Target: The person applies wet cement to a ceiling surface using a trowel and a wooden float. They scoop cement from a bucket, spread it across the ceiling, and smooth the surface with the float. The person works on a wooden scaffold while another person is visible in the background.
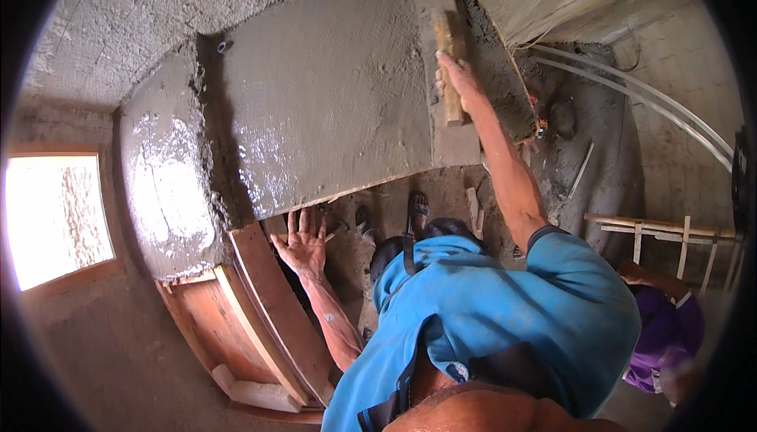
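A worker's right hand (460,83) clasps the wooden handle (453,109) of a long, flat float (430,6), which lies across the right part of a slab of wet gray cement (331,85), reaching from near the back edge to the front. The left hand (303,249) is unclenched, palm up and fingers splayed, just beside the slab's front edge; whether the fingertips touch it is hard to tell from this angle. Beneath the worker's blue shirt (505,298), sandaled feet (418,207) stand on the floor near the slab. To the left, a rough, dark seam (209,117) divides the slab from a second, glistening patch of cement (158,172), with a wooden board (276,298) running below the seam toward the worker. A wood-framed window (59,223) glows at far left. On the right, pale tubes (654,105) curve past the wall, and a person in a purple shirt (672,329) is nearby.
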Motion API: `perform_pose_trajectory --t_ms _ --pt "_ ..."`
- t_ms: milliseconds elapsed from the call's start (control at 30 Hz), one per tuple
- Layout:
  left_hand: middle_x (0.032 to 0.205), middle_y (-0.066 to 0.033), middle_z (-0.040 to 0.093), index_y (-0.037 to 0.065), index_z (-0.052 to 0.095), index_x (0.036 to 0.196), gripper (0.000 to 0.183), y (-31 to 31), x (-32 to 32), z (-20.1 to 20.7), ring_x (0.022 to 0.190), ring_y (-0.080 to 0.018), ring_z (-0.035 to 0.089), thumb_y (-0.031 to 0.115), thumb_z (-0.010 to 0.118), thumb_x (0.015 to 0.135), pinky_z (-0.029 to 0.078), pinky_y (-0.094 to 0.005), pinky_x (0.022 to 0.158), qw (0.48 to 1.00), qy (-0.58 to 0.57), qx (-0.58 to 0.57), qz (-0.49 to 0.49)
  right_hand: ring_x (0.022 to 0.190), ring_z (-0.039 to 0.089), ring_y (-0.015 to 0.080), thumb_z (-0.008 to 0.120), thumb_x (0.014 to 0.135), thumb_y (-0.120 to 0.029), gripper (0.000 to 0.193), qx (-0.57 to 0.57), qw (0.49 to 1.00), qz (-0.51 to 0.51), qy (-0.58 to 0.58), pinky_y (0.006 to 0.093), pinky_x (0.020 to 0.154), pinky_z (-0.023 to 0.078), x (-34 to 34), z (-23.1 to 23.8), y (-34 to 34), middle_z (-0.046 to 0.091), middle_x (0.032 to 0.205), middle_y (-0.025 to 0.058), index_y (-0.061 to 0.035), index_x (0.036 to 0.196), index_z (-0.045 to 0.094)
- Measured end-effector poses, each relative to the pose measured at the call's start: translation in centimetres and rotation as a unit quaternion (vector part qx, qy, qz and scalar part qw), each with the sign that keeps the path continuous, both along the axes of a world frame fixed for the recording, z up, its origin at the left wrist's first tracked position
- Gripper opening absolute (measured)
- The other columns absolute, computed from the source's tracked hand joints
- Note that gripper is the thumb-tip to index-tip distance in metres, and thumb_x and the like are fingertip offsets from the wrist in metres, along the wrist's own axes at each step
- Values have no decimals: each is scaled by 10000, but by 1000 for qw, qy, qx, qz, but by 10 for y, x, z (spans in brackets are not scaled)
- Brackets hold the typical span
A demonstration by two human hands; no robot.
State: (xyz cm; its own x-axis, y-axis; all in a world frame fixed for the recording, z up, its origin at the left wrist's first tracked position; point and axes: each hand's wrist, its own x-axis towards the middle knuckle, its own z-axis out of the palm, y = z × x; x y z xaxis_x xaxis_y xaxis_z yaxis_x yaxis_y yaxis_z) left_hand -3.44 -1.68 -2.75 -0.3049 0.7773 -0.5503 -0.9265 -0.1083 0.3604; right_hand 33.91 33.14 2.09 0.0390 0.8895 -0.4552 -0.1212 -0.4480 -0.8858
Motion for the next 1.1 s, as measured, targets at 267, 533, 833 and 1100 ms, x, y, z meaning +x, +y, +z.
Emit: perform_pose_trajectory --t_ms 267,533,833,1100 --pt "1613 -210 329 97 365 1556 853 -3 -3 4 1508 -374 285 721 353 973 190 -630 1217 999 14 -14 -30 529 545 77 711 932 -460 381 -15 996 85 37 262 453 471 -21 38 -77 569 716 -14 -126 995 539" --pt "1645 -216 262 87 272 1595 907 -6 -21 -1 1541 -378 183 735 364 967 136 -610 1231 996 18 17 -90 530 540 61 731 933 -423 370 -33 951 258 166 251 463 473 -206 14 -142 546 684 -31 -116 957 525" --pt "1545 -194 443 75 338 1565 856 -16 -38 -20 1377 -374 457 704 362 984 377 -549 1126 987 -85 90 -107 504 544 96 741 890 -550 577 12 962 244 120 264 434 489 -346 -56 -152 532 696 7 -40 1007 497" --pt "1622 -177 338 79 369 1552 843 -13 -38 -18 1480 -402 321 699 376 981 229 -616 1206 991 -44 46 -115 507 517 86 736 921 -484 505 3 974 173 144 258 431 486 -303 -61 -131 515 699 -16 -70 1049 477"
